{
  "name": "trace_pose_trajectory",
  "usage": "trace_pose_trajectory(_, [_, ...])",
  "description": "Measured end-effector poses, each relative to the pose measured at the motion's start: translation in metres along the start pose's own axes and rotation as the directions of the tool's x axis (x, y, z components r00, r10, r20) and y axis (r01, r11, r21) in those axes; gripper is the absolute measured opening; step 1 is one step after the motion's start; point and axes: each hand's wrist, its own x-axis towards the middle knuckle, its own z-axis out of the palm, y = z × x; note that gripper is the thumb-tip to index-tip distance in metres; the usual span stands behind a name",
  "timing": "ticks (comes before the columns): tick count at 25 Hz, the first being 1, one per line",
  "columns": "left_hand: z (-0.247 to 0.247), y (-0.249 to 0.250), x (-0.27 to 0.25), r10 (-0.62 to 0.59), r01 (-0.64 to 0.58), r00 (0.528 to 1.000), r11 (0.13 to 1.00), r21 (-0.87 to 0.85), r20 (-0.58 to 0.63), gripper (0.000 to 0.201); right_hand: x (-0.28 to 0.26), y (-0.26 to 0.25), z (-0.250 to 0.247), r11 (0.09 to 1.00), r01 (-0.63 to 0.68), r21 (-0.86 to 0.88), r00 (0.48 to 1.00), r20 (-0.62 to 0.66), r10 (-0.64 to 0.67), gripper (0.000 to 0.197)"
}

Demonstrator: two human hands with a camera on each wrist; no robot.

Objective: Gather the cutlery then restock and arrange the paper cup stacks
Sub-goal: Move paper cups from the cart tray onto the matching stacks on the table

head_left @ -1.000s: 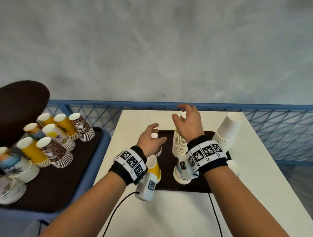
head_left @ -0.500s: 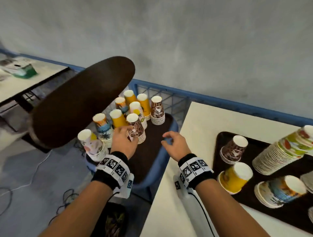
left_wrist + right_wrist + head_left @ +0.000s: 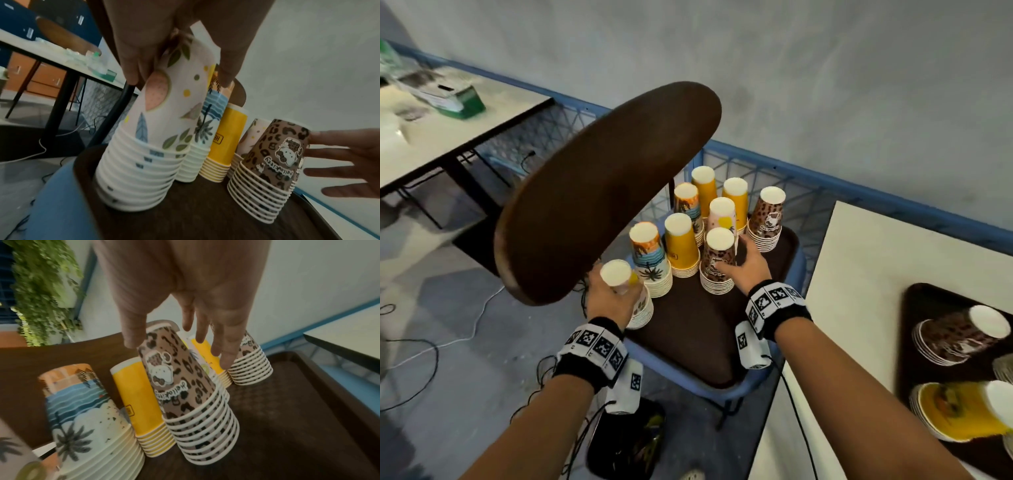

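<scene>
Restocking looks midway: on the chair's brown tray (image 3: 722, 346), the left hand (image 3: 609, 301) grips the fruit-print cup stack (image 3: 148, 146) while the right hand (image 3: 748, 265), fingers spread, reaches the leopard-print cup stack (image 3: 717, 263); no cutlery shows.

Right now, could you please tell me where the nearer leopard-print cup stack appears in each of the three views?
Head: centre, on the dark tray, leopard-print cup stack under the right hand.
Left wrist: right of centre, same stack; the right hand's fingers come in from the right.
Right wrist: centre, directly below the fingers.
Shared landmark: the yellow cup stack beside it.
</scene>
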Motion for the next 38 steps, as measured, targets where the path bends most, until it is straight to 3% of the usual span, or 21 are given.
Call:
trace_pose_trajectory(4, [0.016, -0.003, -0.016, 0.039, -0.035, 0.996, 0.998, -0.046, 0.085, 0.065, 0.012, 0.006, 0.015, 0.997, -0.077, 0.005, 0.993, 0.089, 0.076, 0.096])
trace_pose_trajectory(7, [0.032, -0.011, -0.024, 0.075, -0.055, 0.976, 0.993, -0.103, 0.203, 0.075, 0.010, 0.015, 0.025, 0.994, -0.102, -0.036, 0.991, 0.082, 0.105, 0.089])
trace_pose_trajectory(12, [0.055, -0.023, -0.024, 0.030, -0.005, 0.913, 0.998, -0.062, 0.408, 0.085, -0.003, 0.037, 0.041, 0.984, -0.162, 0.075, 0.964, 0.227, 0.142, 0.090])
trace_pose_trajectory(21, [0.069, -0.027, -0.022, 0.068, -0.015, 0.887, 0.993, -0.118, 0.456, 0.087, -0.028, 0.055, 0.029, 0.984, -0.151, 0.090, 0.979, 0.154, 0.136, 0.092])
trace_pose_trajectory(26, [0.075, -0.049, -0.031, 0.014, 0.007, 0.845, 0.999, -0.038, 0.535, 0.101, -0.049, 0.066, 0.016, 0.982, -0.166, 0.085, 0.976, 0.153, 0.152, 0.094])
trace_pose_trajectory(29, [0.077, -0.054, -0.039, 0.005, 0.024, 0.856, 0.999, -0.049, 0.517, 0.108, -0.058, 0.068, 0.014, 0.992, -0.117, 0.057, 0.984, 0.140, 0.108, 0.092])
trace_pose_trajectory(33, [0.076, -0.044, -0.041, 0.106, -0.069, 0.864, 0.993, -0.093, 0.493, 0.087, -0.068, 0.066, 0.009, 0.986, -0.106, 0.125, 0.990, 0.109, 0.093, 0.093])
trace_pose_trajectory(38, [0.080, -0.011, -0.073, 0.228, -0.095, 0.818, 0.959, -0.266, 0.529, 0.103, -0.091, 0.062, -0.028, 0.980, -0.036, 0.194, 0.999, 0.009, 0.035, 0.101])
